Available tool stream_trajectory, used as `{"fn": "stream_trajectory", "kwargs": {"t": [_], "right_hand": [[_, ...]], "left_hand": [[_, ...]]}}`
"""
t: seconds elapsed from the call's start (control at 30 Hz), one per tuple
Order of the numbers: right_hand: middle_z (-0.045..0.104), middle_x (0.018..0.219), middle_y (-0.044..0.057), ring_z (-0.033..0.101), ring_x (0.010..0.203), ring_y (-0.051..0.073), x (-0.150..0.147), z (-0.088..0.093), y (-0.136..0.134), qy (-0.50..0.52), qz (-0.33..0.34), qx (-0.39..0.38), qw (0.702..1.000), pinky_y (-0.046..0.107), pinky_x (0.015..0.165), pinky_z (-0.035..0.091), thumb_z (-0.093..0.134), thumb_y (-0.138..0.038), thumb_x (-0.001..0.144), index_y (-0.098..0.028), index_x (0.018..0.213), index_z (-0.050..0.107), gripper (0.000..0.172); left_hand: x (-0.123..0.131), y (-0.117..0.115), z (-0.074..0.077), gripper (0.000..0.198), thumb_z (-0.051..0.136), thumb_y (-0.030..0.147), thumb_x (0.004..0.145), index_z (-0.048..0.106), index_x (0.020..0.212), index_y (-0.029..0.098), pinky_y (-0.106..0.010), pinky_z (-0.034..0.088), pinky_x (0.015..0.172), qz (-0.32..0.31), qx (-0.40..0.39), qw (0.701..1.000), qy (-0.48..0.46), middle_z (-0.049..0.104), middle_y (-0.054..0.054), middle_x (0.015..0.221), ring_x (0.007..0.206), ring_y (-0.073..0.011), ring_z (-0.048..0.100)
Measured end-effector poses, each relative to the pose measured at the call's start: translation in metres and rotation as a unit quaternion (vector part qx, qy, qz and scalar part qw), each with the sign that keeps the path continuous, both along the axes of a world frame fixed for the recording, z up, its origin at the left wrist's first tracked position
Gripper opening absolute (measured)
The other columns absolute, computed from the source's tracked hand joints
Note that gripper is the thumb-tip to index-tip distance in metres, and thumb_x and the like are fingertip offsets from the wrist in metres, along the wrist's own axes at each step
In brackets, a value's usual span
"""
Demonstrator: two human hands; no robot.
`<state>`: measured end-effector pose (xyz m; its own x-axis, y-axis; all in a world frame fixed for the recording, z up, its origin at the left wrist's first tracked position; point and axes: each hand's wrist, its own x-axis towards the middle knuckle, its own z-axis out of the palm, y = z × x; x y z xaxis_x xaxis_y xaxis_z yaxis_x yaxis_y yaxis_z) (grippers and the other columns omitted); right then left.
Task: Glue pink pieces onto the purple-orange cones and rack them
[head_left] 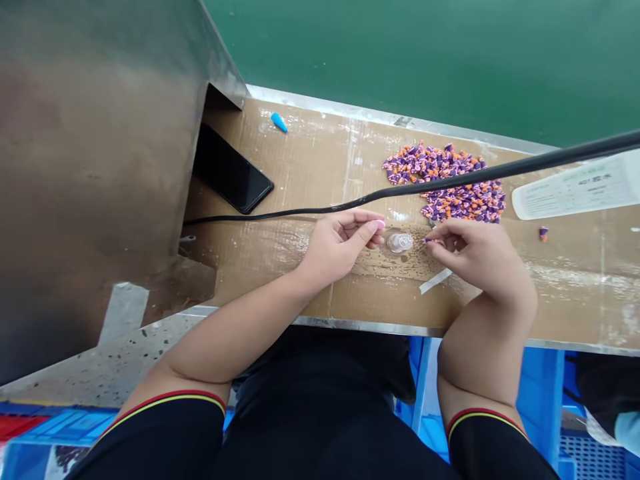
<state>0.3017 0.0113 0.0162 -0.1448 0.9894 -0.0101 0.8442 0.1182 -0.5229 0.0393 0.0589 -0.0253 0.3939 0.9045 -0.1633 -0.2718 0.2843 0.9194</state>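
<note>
My left hand (pixel 343 243) pinches a small pink piece (pixel 381 225) between thumb and forefinger, just left of a small clear glue container (pixel 400 242) on the cardboard. On the container's other side, my right hand (pixel 467 253) is closed on a tiny purple piece (pixel 428 241) at its fingertips. Behind that hand lies a pile of small purple, orange and pink pieces (pixel 467 203). One loose purple-and-orange piece (pixel 543 233) sits apart to the right. A whitish strip (pixel 435 281) lies below my right hand, partly covered by it.
A black cable (pixel 380 194) crosses over the work surface (pixel 310 180). At left are a metal housing (pixel 100 167) and a phone (pixel 245 180). A blue cone-shaped cap (pixel 279 122) lies at the back, a white bottle (pixel 580 187) at right. Blue crates (pixel 540 400) stand below.
</note>
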Motion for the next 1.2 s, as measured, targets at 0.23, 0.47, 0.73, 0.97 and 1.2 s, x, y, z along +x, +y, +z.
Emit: {"fn": "stream_trajectory", "kwargs": {"t": [0.23,0.47,0.73,0.97,1.2], "right_hand": [[0.079,0.089,0.003,0.075,0.073,0.02,-0.037,-0.005,-0.01,0.195,-0.084,0.185,0.96,0.032,0.062,0.062,0.078,-0.027,0.096,-0.027,0.099,0.077,0.002],[0.083,0.095,0.005,0.082,0.083,0.023,-0.078,-0.019,-0.012,0.212,-0.047,0.246,0.945,0.038,0.067,0.069,0.071,-0.026,0.103,-0.029,0.103,0.073,0.004],[0.087,0.107,0.006,0.085,0.093,0.024,-0.084,-0.021,-0.012,0.248,-0.035,0.24,0.938,0.037,0.071,0.071,0.072,-0.019,0.104,-0.029,0.107,0.075,0.011],[0.087,0.107,0.006,0.086,0.101,0.027,-0.09,-0.025,-0.012,0.241,-0.043,0.258,0.935,0.043,0.085,0.073,0.071,-0.023,0.104,-0.029,0.104,0.076,0.008],[0.087,0.099,0.004,0.085,0.087,0.024,-0.093,-0.034,-0.008,0.205,-0.07,0.325,0.92,0.041,0.077,0.073,0.073,-0.023,0.104,-0.031,0.106,0.08,0.011]], "left_hand": [[0.003,-0.005,-0.003,0.047,0.095,0.057,0.085,0.087,0.106,0.016,-0.035,0.074,0.089,-0.019,-0.026,0.999,-0.024,0.087,-0.011,0.101,0.087,-0.0197,0.084],[0.006,-0.007,-0.005,0.049,0.095,0.061,0.084,0.086,0.103,0.016,-0.037,0.074,0.09,-0.035,-0.042,0.997,-0.06,0.086,-0.012,0.102,0.093,-0.0228,0.085],[0.003,-0.011,0.002,0.046,0.092,0.059,0.089,0.084,0.102,0.016,-0.038,0.074,0.094,-0.006,0.003,1.0,-0.025,0.086,-0.012,0.104,0.096,-0.0232,0.086],[0.008,-0.014,0.003,0.04,0.093,0.058,0.088,0.085,0.095,0.019,-0.03,0.074,0.086,0.062,0.019,0.997,-0.042,0.086,-0.007,0.096,0.087,-0.0172,0.084],[0.01,-0.013,0.0,0.042,0.097,0.061,0.082,0.088,0.094,0.021,-0.029,0.074,0.083,0.029,-0.051,0.994,-0.092,0.086,-0.007,0.096,0.086,-0.0173,0.083]]}}
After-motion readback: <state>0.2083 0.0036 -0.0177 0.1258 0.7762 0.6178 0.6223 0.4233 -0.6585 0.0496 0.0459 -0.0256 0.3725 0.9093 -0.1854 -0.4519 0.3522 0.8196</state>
